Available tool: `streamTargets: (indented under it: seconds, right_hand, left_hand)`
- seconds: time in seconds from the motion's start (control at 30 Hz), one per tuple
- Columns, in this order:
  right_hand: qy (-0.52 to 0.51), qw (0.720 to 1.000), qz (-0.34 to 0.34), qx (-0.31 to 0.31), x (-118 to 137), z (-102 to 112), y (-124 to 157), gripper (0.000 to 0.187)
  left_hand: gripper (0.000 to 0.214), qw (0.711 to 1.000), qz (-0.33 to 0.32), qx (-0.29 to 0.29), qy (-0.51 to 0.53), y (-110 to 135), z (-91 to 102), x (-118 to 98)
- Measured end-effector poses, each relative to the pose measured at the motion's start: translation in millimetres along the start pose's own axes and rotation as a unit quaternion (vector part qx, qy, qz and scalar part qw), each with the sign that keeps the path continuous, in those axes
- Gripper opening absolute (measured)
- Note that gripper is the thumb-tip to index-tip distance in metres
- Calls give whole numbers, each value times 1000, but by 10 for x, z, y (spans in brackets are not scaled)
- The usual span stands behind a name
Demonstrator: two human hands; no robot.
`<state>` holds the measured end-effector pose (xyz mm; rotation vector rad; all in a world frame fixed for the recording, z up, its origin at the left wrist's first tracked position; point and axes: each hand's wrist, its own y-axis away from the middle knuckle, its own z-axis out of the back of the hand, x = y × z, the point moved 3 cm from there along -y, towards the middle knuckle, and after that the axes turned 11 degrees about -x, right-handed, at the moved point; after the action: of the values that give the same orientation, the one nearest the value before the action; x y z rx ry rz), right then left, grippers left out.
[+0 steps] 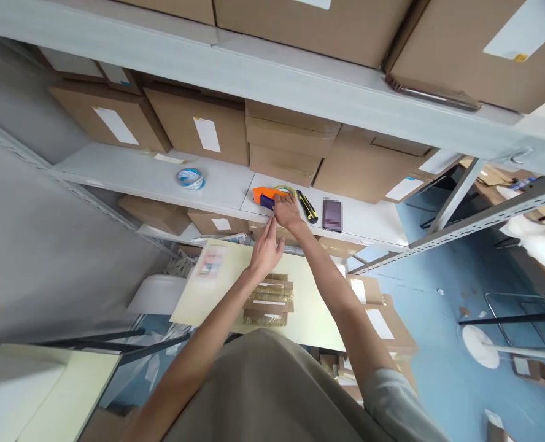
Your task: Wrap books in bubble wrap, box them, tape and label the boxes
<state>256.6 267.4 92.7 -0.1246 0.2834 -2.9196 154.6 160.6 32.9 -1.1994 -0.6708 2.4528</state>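
On the middle shelf lies an orange and dark-blue tape dispenser (265, 196), with a yellowish tape roll (287, 189) at its right end. My right hand (287, 210) is over that end, its fingers closed around part of the dispenser. Below it, my left hand (266, 250) has its fingers stretched out and holds nothing; the fingertips come close to my right hand, and whether they touch I cannot tell. Just right of the dispenser is a black and yellow utility knife (307, 207). A phone-like dark rectangle (332, 215), pixelated, lies further right.
Cardboard boxes (199, 126) line the back of the shelf (226, 175). A blue and white tape roll (190, 178) sits to the left. Under my arms, a pale yellow table (313, 307) bears several taped cartons (267, 301). More boxes (387, 322) are stacked at right.
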Motion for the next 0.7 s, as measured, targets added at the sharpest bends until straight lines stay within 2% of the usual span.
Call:
streamTargets:
  seconds: [0.1,0.17,0.23,0.3,0.33,0.37,0.43,0.53,0.6,0.7]
  right_hand:
    - [-14,1000,-6,2,0,-80,-42,60]
    - [-28,999,-9,-44,-10,-92,69,62]
    - [-50,993,-23,-106,-28,-145,352,63]
    - [-88,984,-60,-142,-55,-318,829,63]
    - [-109,981,-86,-137,-66,-460,1127,63]
    - [-129,978,-118,-115,-72,-631,1447,64]
    - [-160,967,-197,-20,-48,-1017,2098,68]
    - [-188,925,-303,131,81,-1471,2853,73]
    - [-198,906,-338,161,157,-1625,3077,73]
    - [-193,897,-366,154,138,-1753,3117,78]
  left_hand:
    - [74,997,68,38,-8,337,-7,309]
    - [75,991,115,62,-12,641,1,598]
    - [74,983,166,77,-20,996,35,913]
    - [71,967,236,93,-29,1379,89,1201]
    - [69,955,276,103,-32,1565,121,1316]
    - [67,942,313,114,-33,1736,151,1402]
    - [62,919,368,137,-27,2005,187,1479]
    - [54,906,385,174,-20,2201,130,1418]
    - [55,905,383,179,-41,2241,36,1357]
    - [68,893,408,177,-66,2273,-104,1343]
